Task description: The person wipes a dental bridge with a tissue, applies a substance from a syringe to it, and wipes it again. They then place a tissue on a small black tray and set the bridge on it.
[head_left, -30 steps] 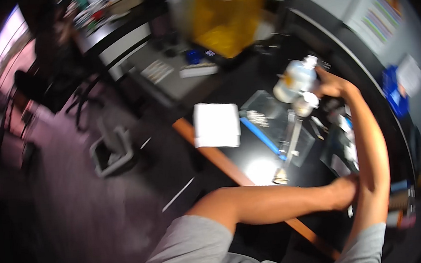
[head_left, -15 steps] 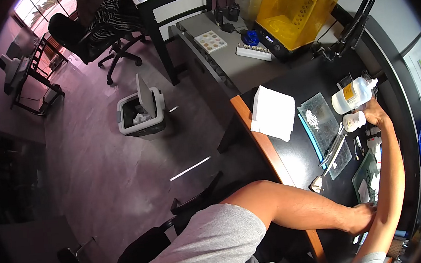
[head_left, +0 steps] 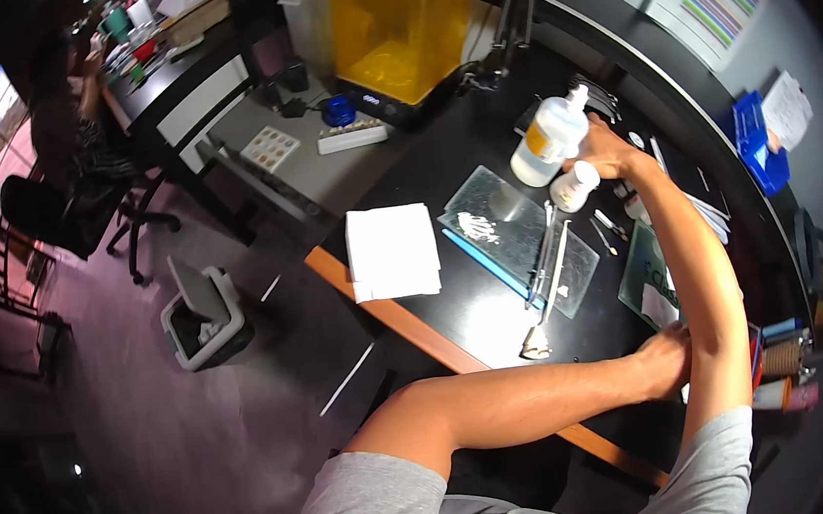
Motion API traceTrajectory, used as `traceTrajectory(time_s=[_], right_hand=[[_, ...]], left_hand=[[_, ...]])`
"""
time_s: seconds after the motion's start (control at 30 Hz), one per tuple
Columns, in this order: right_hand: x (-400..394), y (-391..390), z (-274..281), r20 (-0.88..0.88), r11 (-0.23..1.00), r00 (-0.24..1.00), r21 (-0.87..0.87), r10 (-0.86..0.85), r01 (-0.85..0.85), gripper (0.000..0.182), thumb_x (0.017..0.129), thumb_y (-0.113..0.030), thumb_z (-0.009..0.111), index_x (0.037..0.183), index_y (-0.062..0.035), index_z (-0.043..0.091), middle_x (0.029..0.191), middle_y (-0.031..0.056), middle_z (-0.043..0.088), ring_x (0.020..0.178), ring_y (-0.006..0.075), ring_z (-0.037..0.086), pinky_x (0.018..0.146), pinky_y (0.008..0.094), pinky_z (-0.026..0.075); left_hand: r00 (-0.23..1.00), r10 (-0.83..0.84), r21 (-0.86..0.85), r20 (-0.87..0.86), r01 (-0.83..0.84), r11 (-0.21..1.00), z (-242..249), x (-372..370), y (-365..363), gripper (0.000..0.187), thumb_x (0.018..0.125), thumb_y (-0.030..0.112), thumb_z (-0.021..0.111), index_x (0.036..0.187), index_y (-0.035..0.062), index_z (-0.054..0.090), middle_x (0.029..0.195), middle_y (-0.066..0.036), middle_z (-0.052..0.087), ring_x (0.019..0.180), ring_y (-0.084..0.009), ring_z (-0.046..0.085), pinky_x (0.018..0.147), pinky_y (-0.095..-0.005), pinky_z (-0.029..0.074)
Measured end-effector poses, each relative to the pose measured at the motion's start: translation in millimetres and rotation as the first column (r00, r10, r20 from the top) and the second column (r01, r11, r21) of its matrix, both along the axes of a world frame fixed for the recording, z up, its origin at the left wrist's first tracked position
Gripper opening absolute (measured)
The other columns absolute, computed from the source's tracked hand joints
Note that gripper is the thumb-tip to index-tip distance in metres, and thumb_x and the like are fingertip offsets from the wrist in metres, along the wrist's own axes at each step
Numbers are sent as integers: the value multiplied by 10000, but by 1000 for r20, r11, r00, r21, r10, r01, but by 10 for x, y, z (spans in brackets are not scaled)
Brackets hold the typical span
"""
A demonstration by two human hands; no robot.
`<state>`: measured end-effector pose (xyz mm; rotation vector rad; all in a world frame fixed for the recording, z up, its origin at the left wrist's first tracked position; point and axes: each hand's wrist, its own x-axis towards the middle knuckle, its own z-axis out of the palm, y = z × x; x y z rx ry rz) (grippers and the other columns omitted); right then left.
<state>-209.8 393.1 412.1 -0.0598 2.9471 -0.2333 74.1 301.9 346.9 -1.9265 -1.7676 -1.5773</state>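
Note:
My right hand (head_left: 603, 149) reaches to a clear bottle (head_left: 550, 142) with an orange label. Its fingers are mostly hidden behind the bottle, so its grip cannot be made out. A white jar (head_left: 574, 187) stands just in front of that hand. Under my right forearm is my left hand (head_left: 665, 362), beside a green mat (head_left: 636, 276) with a white piece on it; its fingertips are hidden. Metal tools lie across a glass plate (head_left: 516, 223), which bears small white pieces (head_left: 477, 227). A dental-model-like piece (head_left: 535, 344) lies near the tools' lower ends.
White sheets (head_left: 392, 252) lie at the left of the black desk, by its wooden edge (head_left: 419, 340). Behind are a yellow-covered machine (head_left: 402, 33) and a palette (head_left: 270, 149). Cups and holders (head_left: 783, 359) stand at right. Another person (head_left: 56, 112) is at the far left.
The view has turned, so the desk and its items appear further left. My right hand has moved a little further behind the bottle. My left hand remains by the green mat.

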Motion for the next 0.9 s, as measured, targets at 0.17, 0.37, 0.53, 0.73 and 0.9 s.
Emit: traceTrajectory(time_s=[0.17, 0.37, 0.53, 0.73, 0.9], right_hand=[[97, -183, 188, 36, 998, 997, -7, -65, 66, 1138, 661, -436, 820, 1610, -152, 259, 1415, 344, 432, 1367, 500, 414, 1184, 527, 353], [111, -210, 265, 11, 998, 1000, -57, -12, 13, 1072, 710, -340, 766, 1609, -67, 252, 1469, 322, 479, 1377, 472, 420, 1224, 466, 313], [144, -243, 405, -78, 997, 997, -70, -23, 17, 1069, 690, -317, 753, 1609, -69, 266, 1459, 323, 485, 1370, 447, 438, 1208, 452, 334], [96, -153, 620, -94, 990, 991, -116, -96, 85, 1088, 664, -301, 744, 1620, -104, 264, 1375, 345, 495, 1321, 452, 477, 1170, 455, 383], [151, -105, 759, -105, 993, 990, -75, -97, 90, 1087, 659, -292, 746, 1625, -141, 271, 1334, 325, 504, 1268, 452, 518, 1140, 456, 408]], left_hand=[[994, -45, 40, 104, 41, 998, 51, -37, -55, 309, 750, 127, 691, 1046, 40, 700, 1150, -196, 672, 1146, -364, 598, 967, -485, 473], [998, -30, -55, 60, 33, 998, 90, -89, -143, 312, 750, 115, 677, 1047, 22, 695, 1131, -201, 670, 1147, -365, 591, 968, -485, 469], [993, -42, -12, 111, 44, 999, 173, -133, -190, 265, 770, 102, 655, 1012, -3, 664, 1078, -225, 661, 1090, -388, 596, 935, -491, 473], [996, 35, 74, 79, -41, 996, 93, -69, -100, 213, 751, 79, 663, 940, -19, 672, 1027, -221, 658, 1080, -389, 592, 902, -482, 484], [999, 41, -66, -12, -42, 997, 226, -113, -218, 174, 682, 69, 695, 825, -30, 706, 928, -208, 678, 1060, -387, 616, 896, -465, 504]])
